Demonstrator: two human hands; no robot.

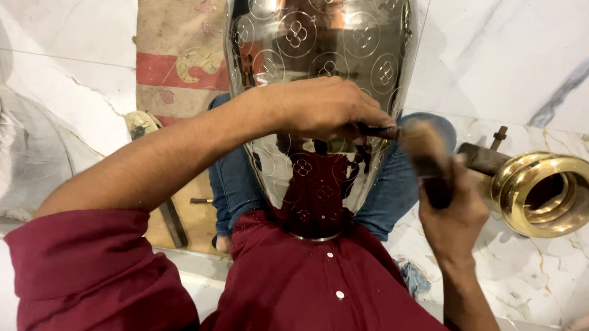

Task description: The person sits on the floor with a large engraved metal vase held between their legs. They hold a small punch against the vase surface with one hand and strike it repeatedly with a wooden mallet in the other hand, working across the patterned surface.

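Note:
A large shiny metal vase [316, 47] with engraved round flower motifs lies between my knees, its narrow end against my maroon shirt. My left hand [322, 109] rests on the vase's surface and pinches a thin dark chisel [377, 131] against the metal. My right hand [454, 209] grips the handle of a wooden mallet [428, 151], whose worn head is right at the chisel's end.
A polished brass ring-shaped base [547, 192] lies on the marble floor [512, 53] at the right. A dark hammer-like tool [483, 155] sits beside it. A patterned red and beige mat [179, 52] and a wooden board [195, 211] lie at the left.

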